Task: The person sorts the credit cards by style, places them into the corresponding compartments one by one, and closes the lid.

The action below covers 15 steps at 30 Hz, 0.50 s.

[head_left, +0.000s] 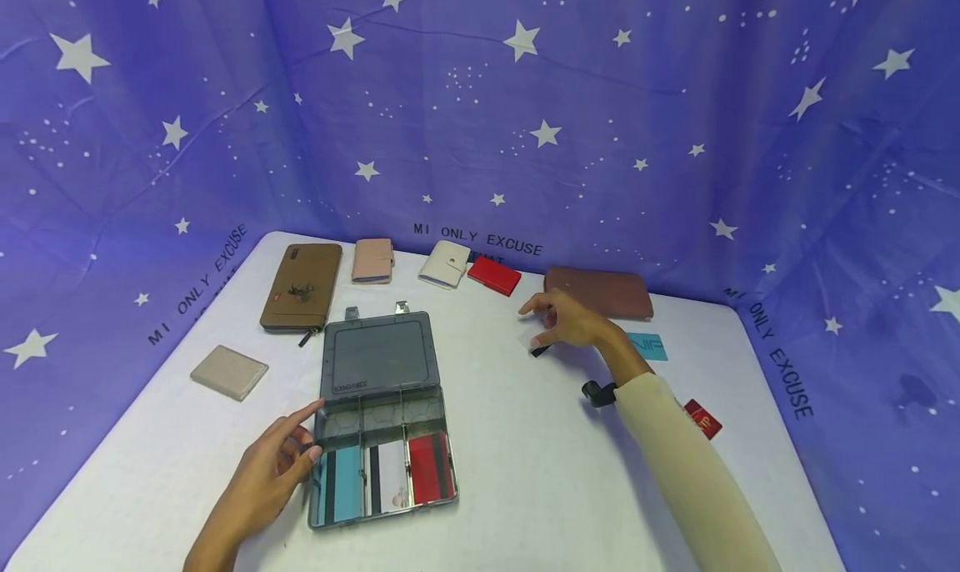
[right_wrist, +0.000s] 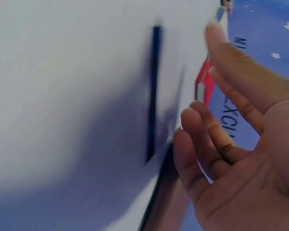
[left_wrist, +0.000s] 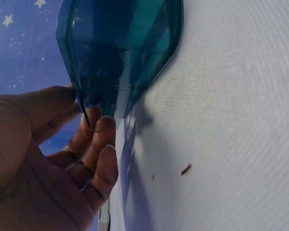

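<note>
A grey translucent plastic box (head_left: 378, 355) lies with its lid folded back. Its front compartments hold a teal card (head_left: 347, 480), a white card (head_left: 389, 472) and a red card (head_left: 430, 472), each with a dark stripe. My left hand (head_left: 270, 464) holds the box's left edge, the thumb at the rim and the fingertips against the side in the left wrist view. On the right, my right hand (head_left: 573, 320) hovers over a pale card with a black stripe (right_wrist: 154, 96) on the white table. Its thumb and fingers are spread apart, and nothing shows between them.
Along the back lie a brown wallet (head_left: 302, 288), pink card holder (head_left: 372, 260), white card holder (head_left: 445, 263), red case (head_left: 494, 275) and maroon wallet (head_left: 630, 295). A beige holder (head_left: 229, 372) is at left. A blue card (head_left: 649, 346) and red card (head_left: 703, 419) lie near the right arm.
</note>
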Motion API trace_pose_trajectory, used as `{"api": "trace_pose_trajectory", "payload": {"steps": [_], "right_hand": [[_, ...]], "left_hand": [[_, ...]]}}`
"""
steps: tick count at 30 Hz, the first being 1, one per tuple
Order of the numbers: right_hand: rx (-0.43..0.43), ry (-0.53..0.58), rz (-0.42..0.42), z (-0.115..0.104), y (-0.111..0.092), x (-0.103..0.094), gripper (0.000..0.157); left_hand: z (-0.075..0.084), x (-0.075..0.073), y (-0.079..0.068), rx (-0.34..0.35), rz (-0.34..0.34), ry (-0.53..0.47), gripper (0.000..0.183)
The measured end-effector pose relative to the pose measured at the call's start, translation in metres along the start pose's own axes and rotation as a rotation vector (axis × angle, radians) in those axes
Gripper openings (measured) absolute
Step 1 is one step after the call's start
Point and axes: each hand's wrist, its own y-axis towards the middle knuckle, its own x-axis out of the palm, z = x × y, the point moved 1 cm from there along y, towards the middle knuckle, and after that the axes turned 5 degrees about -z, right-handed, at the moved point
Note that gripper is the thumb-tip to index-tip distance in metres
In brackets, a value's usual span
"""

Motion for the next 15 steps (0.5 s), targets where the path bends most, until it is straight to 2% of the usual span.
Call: {"api": "trace_pose_trajectory", "payload": {"steps": [3,6,9,15], "right_hand": [[0.025,-0.095,0.003,0.007,-0.001,0.004,0.056],[0.046,-0.154,0.026,0.009,-0.001,0.008,0.051],[0.060,-0.162,0.043,0.007,-0.001,0.012,0.042],[0.021,-0.128,0.027,-0.007,-0.002,0.021,0.026]], "left_hand": [[0.002,0.000,-0.001,-0.013,-0.007,0.001,0.059],[0.003,0.000,-0.001,-0.016,-0.007,0.008,0.059],[0.004,-0.001,0.000,-0.011,-0.004,0.016,0.059],[0.005,0.000,0.000,-0.012,-0.007,0.016,0.058]]}}
